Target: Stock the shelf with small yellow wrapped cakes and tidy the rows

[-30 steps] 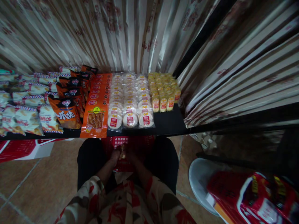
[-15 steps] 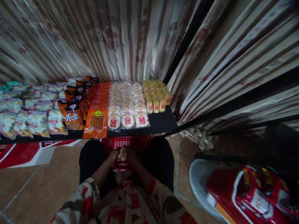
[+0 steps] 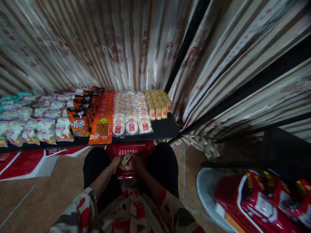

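Observation:
My left hand [image 3: 116,163] and my right hand [image 3: 138,164] are closed around small yellow-wrapped snack packs [image 3: 126,162], one from each side. The packs are held above a red plastic basket [image 3: 131,148] between my knees; dim light hides the exact number and most of my right fingers. Similar yellow-wrapped snack packs [image 3: 158,105] stand in rows on the black shelf [image 3: 166,127] ahead. Beside them lie clear-wrapped round rice crackers [image 3: 132,127] in three columns.
Left along the shelf are a flat orange snack bag [image 3: 100,129], orange-black bags [image 3: 79,124] and several white snack bags [image 3: 46,129]. A grey-white chair [image 3: 209,191] at right bears red packages [image 3: 262,204]. Pleated curtains [image 3: 121,42] and a black pole [image 3: 184,42] stand behind.
The yellow packs between my hands now show more plainly and are turned slightly. Both hands keep hold of them above the basket. The view has shifted a little.

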Demonstrator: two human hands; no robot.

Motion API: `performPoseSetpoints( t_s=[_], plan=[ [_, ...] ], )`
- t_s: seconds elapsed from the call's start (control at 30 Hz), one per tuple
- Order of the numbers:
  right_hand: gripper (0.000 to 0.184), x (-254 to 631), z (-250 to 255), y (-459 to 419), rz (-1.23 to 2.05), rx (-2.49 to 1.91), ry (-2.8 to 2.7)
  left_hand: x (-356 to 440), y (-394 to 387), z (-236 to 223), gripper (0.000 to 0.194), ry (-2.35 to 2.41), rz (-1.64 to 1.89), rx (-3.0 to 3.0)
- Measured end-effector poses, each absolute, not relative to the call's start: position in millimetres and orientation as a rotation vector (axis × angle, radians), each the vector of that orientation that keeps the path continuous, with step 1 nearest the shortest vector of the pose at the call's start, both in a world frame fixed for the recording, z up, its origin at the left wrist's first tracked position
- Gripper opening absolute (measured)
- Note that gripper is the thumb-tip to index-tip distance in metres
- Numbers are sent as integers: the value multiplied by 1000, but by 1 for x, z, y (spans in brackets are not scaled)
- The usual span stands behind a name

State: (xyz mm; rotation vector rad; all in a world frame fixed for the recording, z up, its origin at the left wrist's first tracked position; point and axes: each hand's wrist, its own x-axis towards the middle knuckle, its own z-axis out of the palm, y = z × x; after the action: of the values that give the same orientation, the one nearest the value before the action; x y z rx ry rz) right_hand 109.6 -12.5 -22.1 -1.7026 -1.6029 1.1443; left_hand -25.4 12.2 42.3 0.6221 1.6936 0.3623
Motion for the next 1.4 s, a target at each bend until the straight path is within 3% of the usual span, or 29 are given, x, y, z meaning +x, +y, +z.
performPoseSetpoints(
  t_s=[0.57, 0.93, 1.2, 1.4],
  plan=[
    [48, 134, 7, -17, 902, -1563, -1804, -34, 1, 59, 30, 1454, 522, 541],
    [37, 134, 39, -20, 902, -1387, -2010, -43, -1, 78, 14, 1363, 492, 387],
    [26, 137, 44, -22, 945, -1432, -2004, -49, 1, 88, 37, 1150, 448, 339],
    [25, 142, 41, -23, 984, -1436, -1932, -47, 5, 94, 24, 1151, 441, 306]
  ],
)
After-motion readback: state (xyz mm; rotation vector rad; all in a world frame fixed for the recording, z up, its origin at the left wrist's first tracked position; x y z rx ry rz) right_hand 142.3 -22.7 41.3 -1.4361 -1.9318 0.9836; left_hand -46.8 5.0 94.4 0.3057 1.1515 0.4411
